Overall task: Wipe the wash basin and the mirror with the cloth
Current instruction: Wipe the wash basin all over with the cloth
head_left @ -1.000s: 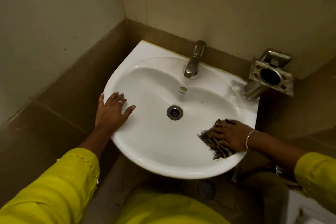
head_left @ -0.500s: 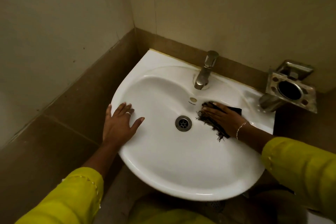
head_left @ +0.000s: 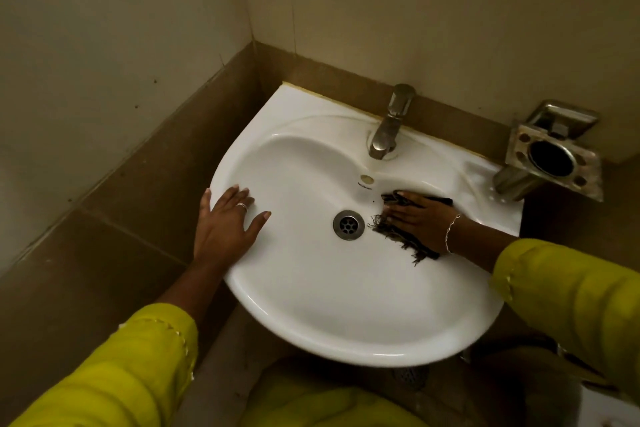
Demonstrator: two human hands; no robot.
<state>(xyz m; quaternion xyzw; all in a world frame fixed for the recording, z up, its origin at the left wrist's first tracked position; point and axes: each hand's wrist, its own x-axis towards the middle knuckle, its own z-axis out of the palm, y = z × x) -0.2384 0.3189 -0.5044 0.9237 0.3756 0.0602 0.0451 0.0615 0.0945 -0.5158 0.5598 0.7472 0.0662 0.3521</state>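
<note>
Right hand [head_left: 417,218] flat, fingers spread, pressing dark frayed cloth [head_left: 403,234] on white ceramic wash basin [head_left: 311,305] beside round metal drain [head_left: 348,224] | left hand [head_left: 227,225] splayed empty on rim | step: basin wipe | next: likely remaining bowl, rim; mirror unseen.

The white ceramic wash basin [head_left: 329,288], rounded at the front, stands in a corner of brown tiled wall. The left hand [head_left: 225,222] lies flat on its left rim, fingers spread, thumb reaching into the bowl. The dark frayed cloth [head_left: 398,232] lies on the bowl's right slope, pressed under the flat right hand [head_left: 420,215]; its fringe sticks out past the fingertips. The round metal drain [head_left: 348,224] sits just beyond those fingertips, between the hands. The steel tap [head_left: 388,128] rises from the back ledge, beyond the right fingers.
</note>
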